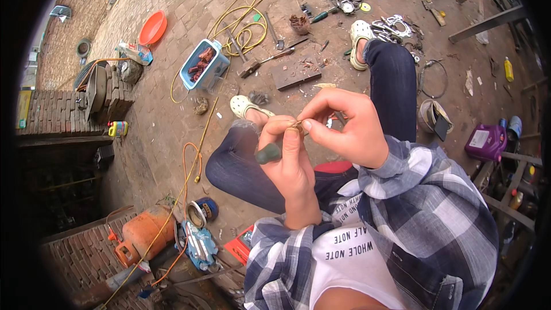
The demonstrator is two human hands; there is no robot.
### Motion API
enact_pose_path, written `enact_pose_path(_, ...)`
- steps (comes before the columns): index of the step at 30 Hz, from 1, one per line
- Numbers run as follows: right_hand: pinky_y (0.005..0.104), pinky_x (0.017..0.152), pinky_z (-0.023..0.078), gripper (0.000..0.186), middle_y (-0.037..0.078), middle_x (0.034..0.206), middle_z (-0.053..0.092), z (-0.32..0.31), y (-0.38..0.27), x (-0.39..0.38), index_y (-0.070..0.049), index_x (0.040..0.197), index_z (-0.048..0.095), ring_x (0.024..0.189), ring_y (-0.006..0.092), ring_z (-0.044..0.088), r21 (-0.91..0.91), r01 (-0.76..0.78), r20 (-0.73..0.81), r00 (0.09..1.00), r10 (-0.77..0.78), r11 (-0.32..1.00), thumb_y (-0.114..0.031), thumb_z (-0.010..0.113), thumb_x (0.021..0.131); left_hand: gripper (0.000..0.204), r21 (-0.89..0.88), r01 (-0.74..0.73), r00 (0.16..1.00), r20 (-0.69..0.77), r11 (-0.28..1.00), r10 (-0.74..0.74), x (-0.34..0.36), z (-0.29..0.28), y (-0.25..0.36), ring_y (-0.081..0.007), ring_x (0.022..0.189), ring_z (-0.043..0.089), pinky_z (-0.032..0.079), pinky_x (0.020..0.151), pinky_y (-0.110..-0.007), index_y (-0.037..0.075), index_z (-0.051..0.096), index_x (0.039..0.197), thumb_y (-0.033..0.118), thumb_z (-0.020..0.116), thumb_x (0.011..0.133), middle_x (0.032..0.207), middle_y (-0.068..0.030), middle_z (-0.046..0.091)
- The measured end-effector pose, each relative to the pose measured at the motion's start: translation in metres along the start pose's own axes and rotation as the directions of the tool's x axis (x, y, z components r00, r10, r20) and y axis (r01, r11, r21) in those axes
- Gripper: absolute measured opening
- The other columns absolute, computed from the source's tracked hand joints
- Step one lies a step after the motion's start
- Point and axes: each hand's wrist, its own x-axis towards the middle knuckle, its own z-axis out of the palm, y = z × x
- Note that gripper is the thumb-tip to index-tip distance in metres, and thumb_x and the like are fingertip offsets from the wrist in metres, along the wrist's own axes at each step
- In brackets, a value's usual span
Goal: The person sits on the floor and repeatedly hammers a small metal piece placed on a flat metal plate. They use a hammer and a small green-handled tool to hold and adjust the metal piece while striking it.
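Observation:
Both hands meet in front of my knees, fingertips together. A small brownish, metallic-looking piece (297, 126) is pinched between them; its exact kind is too small to make out. My left hand (288, 163) is closed, thumb and fingers on that piece. Out of its curled fingers sticks a rounded dark green handle (268, 153), the rest of it hidden by the hand. From the right, my right hand (351, 126) grips the other side of the same piece with thumb and forefinger.
Beyond my feet lie a flat metal block (297, 76), a hammer (249, 68) and a blue tub (199, 83) of reddish-brown scraps. A yellow hose (252, 8) coils behind. At left stand an orange basin (152, 27) and an orange gas cylinder (148, 232); at right, a purple jug (485, 142).

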Motion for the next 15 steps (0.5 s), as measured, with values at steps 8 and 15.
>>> enact_pose_path(8,0.0229,0.062,0.045,0.008,0.005,0.078,0.062,0.002,0.001,0.000,0.002,0.086,0.064,0.069,0.0099,0.058,-0.005,0.032,0.008,0.999,-0.031,0.999,0.001,0.064,0.078,0.006,0.018,-0.020,1.000,-0.017,1.000,0.021,0.002,-0.001,-0.002,-0.0124,0.084,0.050,0.041,0.076,-0.024,-0.002,0.056,0.090,0.002,0.060,0.087,0.091,-0.0068,0.052)
enact_pose_path(15,0.0240,0.062,0.049,0.011,0.006,0.075,0.063,0.005,0.010,0.004,0.002,0.086,0.065,0.067,0.0103,0.061,0.021,0.007,-0.023,1.000,-0.007,1.000,-0.001,0.065,0.076,0.005,-0.015,0.006,1.000,0.006,1.000,-0.006,0.006,-0.010,-0.008,-0.0121,0.083,0.049,0.041,0.076,-0.024,-0.002,0.054,0.087,0.001,0.058,0.085,0.090,-0.0068,0.051)
